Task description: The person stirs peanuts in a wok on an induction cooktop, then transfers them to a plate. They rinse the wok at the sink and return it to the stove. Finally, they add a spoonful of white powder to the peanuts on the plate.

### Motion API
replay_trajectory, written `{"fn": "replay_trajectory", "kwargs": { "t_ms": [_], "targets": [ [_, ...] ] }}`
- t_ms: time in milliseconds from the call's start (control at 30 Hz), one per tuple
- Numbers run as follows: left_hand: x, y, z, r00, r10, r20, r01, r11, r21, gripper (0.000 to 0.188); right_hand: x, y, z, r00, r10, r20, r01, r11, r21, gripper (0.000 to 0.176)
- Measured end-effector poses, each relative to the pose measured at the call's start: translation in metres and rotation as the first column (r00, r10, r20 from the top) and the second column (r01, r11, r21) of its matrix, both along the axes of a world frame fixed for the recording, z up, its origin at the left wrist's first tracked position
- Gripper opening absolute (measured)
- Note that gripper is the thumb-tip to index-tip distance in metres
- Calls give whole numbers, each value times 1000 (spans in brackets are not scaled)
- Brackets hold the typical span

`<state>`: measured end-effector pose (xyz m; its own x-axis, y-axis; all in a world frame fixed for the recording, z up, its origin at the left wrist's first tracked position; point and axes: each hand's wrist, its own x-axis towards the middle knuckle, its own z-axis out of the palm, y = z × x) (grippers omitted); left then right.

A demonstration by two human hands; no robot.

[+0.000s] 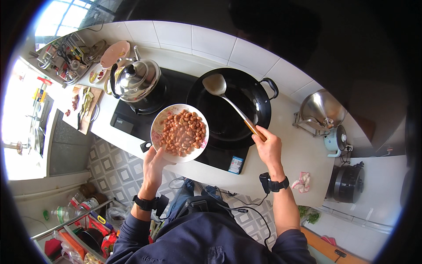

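My left hand (pixel 154 165) grips the near rim of a white floral plate (pixel 157 127), held up at the front of the gas stove. Reddish-brown peanuts (pixel 183 133) cover most of the plate. In my right hand (pixel 268 145) is the wooden handle of a metal wok spatula (pixel 235 109). The spatula's blade lies over the far left part of a black wok (pixel 250 82), which sits on the right side of the stove (pixel 179 82). Little shows inside the wok beyond its dark, shiny surface. The plate overlaps the wok's left edge in this view.
A lidded steel kettle (pixel 138 79) stands on the left burner. Further left, a wooden cutting board (pixel 94 95) bears sliced food and a knife. A pink bowl (pixel 115 54) is behind it. On the right are a steel wok lid (pixel 323 107) on a rack and a crumpled cloth (pixel 302 182).
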<state>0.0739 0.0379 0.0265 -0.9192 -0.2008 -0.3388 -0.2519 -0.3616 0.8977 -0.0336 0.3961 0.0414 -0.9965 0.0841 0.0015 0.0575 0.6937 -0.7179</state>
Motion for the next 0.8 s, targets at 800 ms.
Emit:
{"fn": "replay_trajectory", "kwargs": {
  "t_ms": [800],
  "targets": [
    [4,-6,-2,998,57,-13,-57,998,3,38,-28,32,7,988,139,69,-145,985,91,37]
  ]
}}
